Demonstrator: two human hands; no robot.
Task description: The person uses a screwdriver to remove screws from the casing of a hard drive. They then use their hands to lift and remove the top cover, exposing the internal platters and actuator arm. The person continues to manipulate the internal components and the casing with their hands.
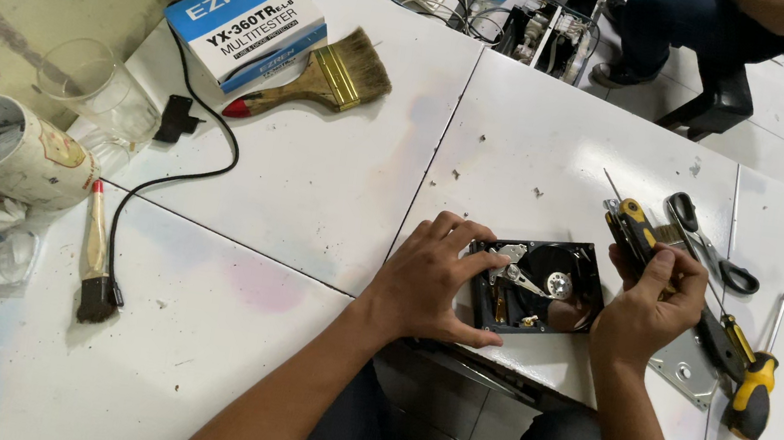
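Left hand [429, 280] clamps the opened hard drive [537, 285] at the white table's [315, 190] near edge; right hand [648, 309] grasps a yellow-handled screwdriver [635, 230] (tip hidden). Keep the drive steady, clear of the platter.

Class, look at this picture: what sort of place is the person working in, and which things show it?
Probably an electronics repair bench. The left hand steadies an opened hard drive, screwdrivers lie on the white table, and a dusting brush sits by a boxed tester.
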